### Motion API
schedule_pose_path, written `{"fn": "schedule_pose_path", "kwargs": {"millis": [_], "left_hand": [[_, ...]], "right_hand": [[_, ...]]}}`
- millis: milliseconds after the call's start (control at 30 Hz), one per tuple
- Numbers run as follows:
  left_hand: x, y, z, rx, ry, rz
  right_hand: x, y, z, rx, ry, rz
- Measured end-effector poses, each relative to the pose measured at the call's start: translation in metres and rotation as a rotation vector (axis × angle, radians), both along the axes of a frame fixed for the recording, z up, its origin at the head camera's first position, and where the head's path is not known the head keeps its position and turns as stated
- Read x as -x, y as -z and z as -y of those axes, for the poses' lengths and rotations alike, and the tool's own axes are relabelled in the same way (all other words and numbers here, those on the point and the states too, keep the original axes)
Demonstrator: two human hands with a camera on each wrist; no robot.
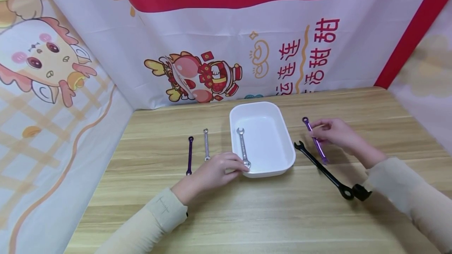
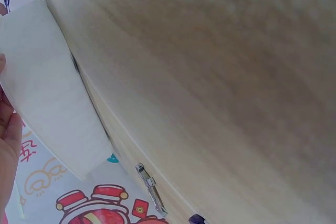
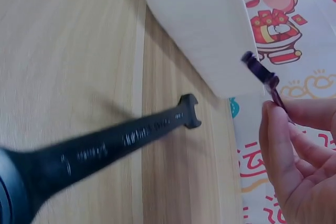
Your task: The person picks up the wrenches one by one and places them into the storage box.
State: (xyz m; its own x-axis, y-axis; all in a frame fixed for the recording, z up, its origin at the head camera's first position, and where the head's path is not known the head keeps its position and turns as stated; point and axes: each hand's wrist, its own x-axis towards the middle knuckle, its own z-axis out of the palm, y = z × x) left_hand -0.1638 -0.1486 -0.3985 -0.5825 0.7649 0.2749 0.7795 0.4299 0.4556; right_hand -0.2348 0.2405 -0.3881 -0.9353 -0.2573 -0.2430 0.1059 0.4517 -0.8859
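My left hand (image 1: 222, 169) is at the front left corner of a white plastic tray (image 1: 289, 160), its fingers over the rim and thumb outside. Inside, close to those fingertips, a silver combination wrench (image 1: 242, 144) leans along the left side. To the right of the tray, my right hand (image 1: 333, 131) pinches a shiny purple wrench (image 1: 315, 139) between thumb and fingers. The right wrist view shows this purple wrench (image 3: 260, 71) tilted up from the fingertips. A large black combination wrench (image 1: 326, 172) lies on the table just below that hand.
Left of the tray lie a small silver wrench (image 1: 206, 144) and a dark purple wrench (image 1: 190, 154), side by side on the wooden table (image 1: 268, 214). A printed cloth (image 1: 123, 50) hangs behind the table's back edge. A black wrist camera (image 1: 361, 192) sits by the right sleeve.
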Motion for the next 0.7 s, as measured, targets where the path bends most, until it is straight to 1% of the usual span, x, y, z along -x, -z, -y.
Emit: {"fn": "schedule_pose_path", "kwargs": {"millis": [167, 367, 600, 700], "left_hand": [[0.000, 0.000, 0.000, 0.000, 0.002, 0.005], [-0.001, -0.002, 0.000, -0.001, 0.006, 0.002], [0.000, -0.001, 0.000, -0.007, 0.007, -0.003], [0.000, -0.001, 0.000, -0.007, 0.009, 0.000]], "right_hand": [[-0.001, 0.000, 0.005, 0.095, 0.037, 0.031], [-0.004, -0.003, 0.010, 0.162, 0.055, 0.053], [-0.005, -0.004, 0.013, 0.236, 0.077, 0.088], [-0.005, -0.004, 0.013, 0.294, 0.092, 0.110]]}}
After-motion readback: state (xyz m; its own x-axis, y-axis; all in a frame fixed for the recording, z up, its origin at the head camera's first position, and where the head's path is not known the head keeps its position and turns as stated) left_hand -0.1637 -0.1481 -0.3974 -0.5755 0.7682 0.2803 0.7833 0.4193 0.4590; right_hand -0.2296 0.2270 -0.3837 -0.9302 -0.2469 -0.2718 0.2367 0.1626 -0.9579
